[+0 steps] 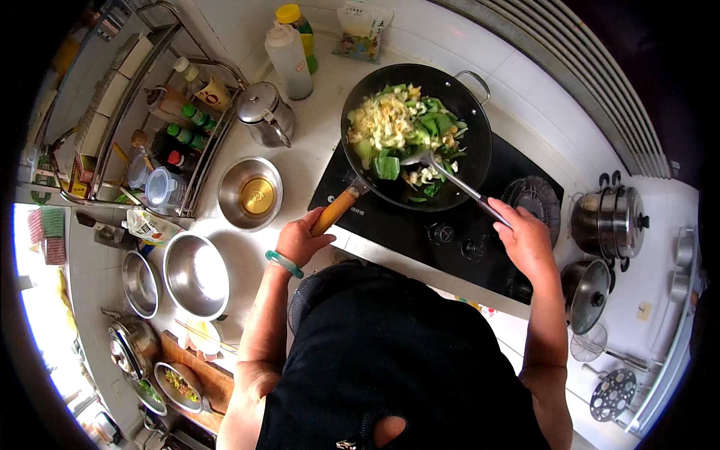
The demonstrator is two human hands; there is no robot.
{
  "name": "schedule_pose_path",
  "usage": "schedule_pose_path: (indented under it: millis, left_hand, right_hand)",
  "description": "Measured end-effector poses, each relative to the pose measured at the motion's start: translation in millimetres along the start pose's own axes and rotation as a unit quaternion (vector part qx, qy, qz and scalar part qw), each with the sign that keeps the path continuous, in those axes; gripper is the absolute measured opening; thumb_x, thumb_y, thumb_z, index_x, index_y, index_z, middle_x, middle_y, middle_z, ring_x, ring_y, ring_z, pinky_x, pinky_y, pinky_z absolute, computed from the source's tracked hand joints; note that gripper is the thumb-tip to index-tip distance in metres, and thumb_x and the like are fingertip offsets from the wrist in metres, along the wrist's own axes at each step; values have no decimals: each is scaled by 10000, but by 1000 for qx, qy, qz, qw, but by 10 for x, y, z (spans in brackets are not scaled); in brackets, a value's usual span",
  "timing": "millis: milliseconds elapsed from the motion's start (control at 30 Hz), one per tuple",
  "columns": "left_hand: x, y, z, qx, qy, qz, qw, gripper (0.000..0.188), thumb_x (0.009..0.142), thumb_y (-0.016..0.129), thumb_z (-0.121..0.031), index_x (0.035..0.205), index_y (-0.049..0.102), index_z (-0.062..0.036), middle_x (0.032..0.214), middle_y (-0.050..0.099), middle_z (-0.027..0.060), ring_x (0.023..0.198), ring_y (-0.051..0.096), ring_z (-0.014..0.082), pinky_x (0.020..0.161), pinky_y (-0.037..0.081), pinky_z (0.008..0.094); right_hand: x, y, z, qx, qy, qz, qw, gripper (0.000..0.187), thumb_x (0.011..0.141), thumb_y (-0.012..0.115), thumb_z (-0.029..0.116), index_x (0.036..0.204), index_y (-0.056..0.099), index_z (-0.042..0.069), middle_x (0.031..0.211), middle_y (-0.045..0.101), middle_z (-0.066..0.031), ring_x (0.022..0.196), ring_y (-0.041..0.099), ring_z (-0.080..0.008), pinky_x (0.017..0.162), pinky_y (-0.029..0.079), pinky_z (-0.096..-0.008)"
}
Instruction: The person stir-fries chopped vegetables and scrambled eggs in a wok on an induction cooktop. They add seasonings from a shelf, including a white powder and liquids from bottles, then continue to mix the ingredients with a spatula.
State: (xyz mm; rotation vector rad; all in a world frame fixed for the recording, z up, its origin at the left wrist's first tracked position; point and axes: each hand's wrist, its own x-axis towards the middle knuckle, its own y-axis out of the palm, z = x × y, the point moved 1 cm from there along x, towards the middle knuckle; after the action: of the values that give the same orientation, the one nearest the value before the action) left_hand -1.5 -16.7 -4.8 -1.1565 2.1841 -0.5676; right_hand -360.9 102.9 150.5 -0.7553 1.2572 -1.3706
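Your left hand [301, 241] is closed around the wooden handle [335, 211] of the black wok [472, 139], a green bangle [284, 264] on that wrist. Your right hand [525, 232] grips the dark end of a metal spatula [459, 184], whose head sits down among the food at the wok's near side. The wok is at the far edge of the black cooktop [405, 231], partly over it, with leafy greens [439, 124] and pale yellow pieces [390, 112] heaped toward its left and middle. A second burner [534, 202] lies to the right, just beyond your right hand.

On the desk [311, 142] to the wok's left you have a lidded steel pot [262, 112] with a spout and, nearer you, a steel bowl [229, 204] holding yellow liquid [257, 196]. A larger steel bowl [176, 279] is below that one. Behind the lidded pot stand a translucent squeeze bottle [289, 64] and a yellow-capped bottle [307, 46].
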Motion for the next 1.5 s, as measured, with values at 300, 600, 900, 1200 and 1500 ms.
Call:
schedule_pose_path:
  millis: [300,600,900,1200,1500]
  left_hand:
    - [-35,-13,-18,36,5,-7,999,618,711,760,-275,1257,537,-91,973,658,183,892,633,347,788,501,379]
    - [-25,-24,-54,23,-8,4,1000,653,715,785,-256,1274,525,-41,981,667,181,889,661,280,808,497,342]
    - [-14,-15,-42,13,-1,-1,1000,614,712,762,-272,1254,542,-86,934,657,195,876,633,345,780,494,378]
    - [0,22,19,0,-4,3,1000,630,707,772,-280,1260,536,-94,935,660,192,883,640,337,781,495,380]
    - [-7,2,3,26,-10,0,1000,632,704,771,-276,1261,541,-86,940,662,189,887,639,337,791,495,380]
  right_hand:
    - [61,-392,-217,153,-94,-78,981,401,840,630,107,1234,578,162,878,652,-158,713,632,-192,681,481,-298]
    - [379,271,33,199,-80,-50,975,425,848,618,128,1265,548,175,977,633,-201,883,626,-360,754,489,-388]
    - [-282,-444,-175,124,-14,15,992,420,779,618,2,1186,612,103,931,634,-170,792,616,-271,758,471,-299]
    - [-279,-422,-165,90,45,104,990,390,822,647,112,1206,602,171,908,652,-174,774,638,-318,706,497,-357]
    - [-11,-129,-199,65,-34,-22,997,397,830,645,120,1213,594,210,893,621,-145,782,618,-333,697,488,-394]
